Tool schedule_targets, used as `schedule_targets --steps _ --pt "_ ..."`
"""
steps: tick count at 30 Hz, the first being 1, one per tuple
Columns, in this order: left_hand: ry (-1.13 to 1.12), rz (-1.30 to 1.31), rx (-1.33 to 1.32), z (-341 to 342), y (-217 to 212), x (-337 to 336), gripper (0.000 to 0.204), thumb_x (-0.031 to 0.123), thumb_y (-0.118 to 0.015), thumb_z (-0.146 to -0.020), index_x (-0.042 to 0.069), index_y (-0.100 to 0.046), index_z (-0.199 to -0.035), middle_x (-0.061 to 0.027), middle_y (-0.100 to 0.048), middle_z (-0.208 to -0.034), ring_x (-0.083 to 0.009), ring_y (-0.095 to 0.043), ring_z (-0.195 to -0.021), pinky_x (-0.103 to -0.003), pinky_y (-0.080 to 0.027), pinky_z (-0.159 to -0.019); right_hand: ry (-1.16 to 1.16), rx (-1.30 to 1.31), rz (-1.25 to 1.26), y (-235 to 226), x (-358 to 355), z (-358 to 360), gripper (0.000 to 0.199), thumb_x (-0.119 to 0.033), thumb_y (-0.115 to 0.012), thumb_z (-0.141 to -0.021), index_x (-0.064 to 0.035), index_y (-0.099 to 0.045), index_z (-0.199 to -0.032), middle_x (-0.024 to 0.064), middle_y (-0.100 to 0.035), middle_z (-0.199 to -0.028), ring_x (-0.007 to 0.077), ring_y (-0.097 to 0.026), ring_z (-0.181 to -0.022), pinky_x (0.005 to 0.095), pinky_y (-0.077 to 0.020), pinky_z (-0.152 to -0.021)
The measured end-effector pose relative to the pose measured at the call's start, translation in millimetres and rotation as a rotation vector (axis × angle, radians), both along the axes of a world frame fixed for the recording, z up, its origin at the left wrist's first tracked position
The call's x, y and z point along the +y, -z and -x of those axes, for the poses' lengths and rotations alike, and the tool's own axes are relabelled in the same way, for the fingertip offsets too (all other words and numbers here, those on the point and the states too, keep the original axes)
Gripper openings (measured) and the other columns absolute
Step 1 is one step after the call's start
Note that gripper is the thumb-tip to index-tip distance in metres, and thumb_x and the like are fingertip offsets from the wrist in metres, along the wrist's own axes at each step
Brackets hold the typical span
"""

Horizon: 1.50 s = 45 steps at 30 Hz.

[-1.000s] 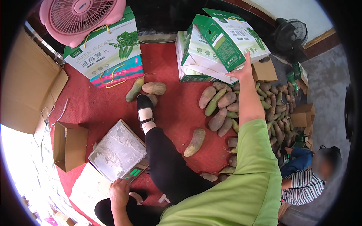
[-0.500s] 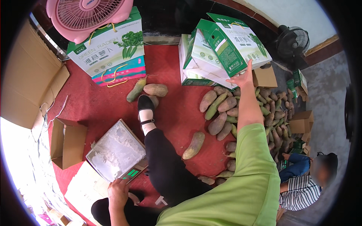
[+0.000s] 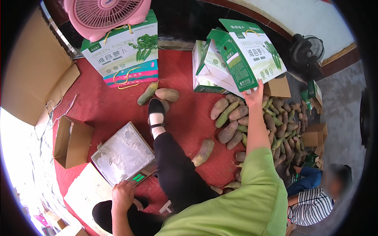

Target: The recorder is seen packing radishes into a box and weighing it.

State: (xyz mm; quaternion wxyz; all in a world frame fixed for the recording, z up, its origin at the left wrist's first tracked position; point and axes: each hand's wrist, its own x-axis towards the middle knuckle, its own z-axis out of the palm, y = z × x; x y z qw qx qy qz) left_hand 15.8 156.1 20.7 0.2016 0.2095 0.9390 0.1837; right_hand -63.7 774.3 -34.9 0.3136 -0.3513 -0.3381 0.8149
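Note:
My right hand [image 3: 254, 94] is stretched far forward, its fingers closed on the lower edge of a green and white carton [image 3: 258, 55]. That carton has a radish picture and a raised green flap, and it leans against other white and green cartons [image 3: 215, 59]. Lower left, my left hand [image 3: 123, 194] curls its fingers over the near edge of a weighing scale [image 3: 124, 153], beside the lit green display. The scale's plate is silvery and worn, with nothing on it. Below the held carton lies a large heap of green and brownish radishes [image 3: 271, 122].
A pink fan [image 3: 106, 13] sits on a radish carton [image 3: 122, 51]. Several radishes lie by my foot, and a single radish [image 3: 203, 152] is right of my leg. An open brown box [image 3: 73, 142] stands left of the scale. Another person [image 3: 311, 202] sits at right.
My right hand has drawn slightly back, its spread fingers now closing on the carton's lower edge. The carton has turned a little more upright. My left hand stays at the scale.

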Motion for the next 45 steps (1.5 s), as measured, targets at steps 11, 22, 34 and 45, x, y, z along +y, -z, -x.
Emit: schedule_targets --steps 11,22,34,45 --pt "-0.103 -0.096 0.055 -11 -14 -13 0.014 0.013 -0.065 -0.078 0.007 -0.070 -0.090 -0.0113 -0.064 -0.080 -0.0320 -0.063 -0.075 -0.042 -0.049 -0.069 -0.433 0.212 -0.034 -10 -92 -141 0.058 -0.048 -0.064 -0.080 -0.0145 -0.048 -0.126 0.0047 -0.058 -0.113 0.0212 -0.054 -0.093 0.0321 -0.0412 -0.065" --pt "-0.386 -0.512 0.355 0 -51 -58 0.072 -0.010 -0.068 -0.069 0.011 -0.048 -0.135 -0.0104 -0.054 -0.124 -0.0245 -0.056 -0.100 -0.033 -0.047 -0.081 -0.933 0.334 -0.038 -108 -165 -119 0.074 -0.045 -0.074 -0.070 -0.0084 -0.049 -0.130 0.0104 -0.058 -0.123 0.0284 -0.057 -0.100 0.0352 -0.0465 -0.066" --pt "-0.356 -0.219 1.129 -13 -164 -151 0.055 0.008 -0.064 -0.082 0.001 -0.044 -0.133 -0.0182 -0.041 -0.139 -0.0337 -0.047 -0.120 -0.038 -0.042 -0.096 -1.432 0.371 0.120 -147 -283 -63 0.082 -0.046 -0.071 -0.076 -0.0058 -0.037 -0.140 0.0127 -0.052 -0.133 0.0300 -0.053 -0.118 0.0480 -0.0484 -0.090" --pt "-0.176 0.060 1.036 -79 -197 -160 0.021 0.004 -0.064 -0.068 0.003 -0.068 -0.089 -0.0065 -0.066 -0.091 -0.0271 -0.061 -0.098 -0.047 -0.042 -0.099 -1.610 -0.051 -0.033 -145 -354 -15 0.063 -0.066 -0.041 -0.089 -0.0174 -0.048 -0.129 0.0025 -0.060 -0.113 0.0175 -0.058 -0.088 0.0327 -0.0449 -0.071"
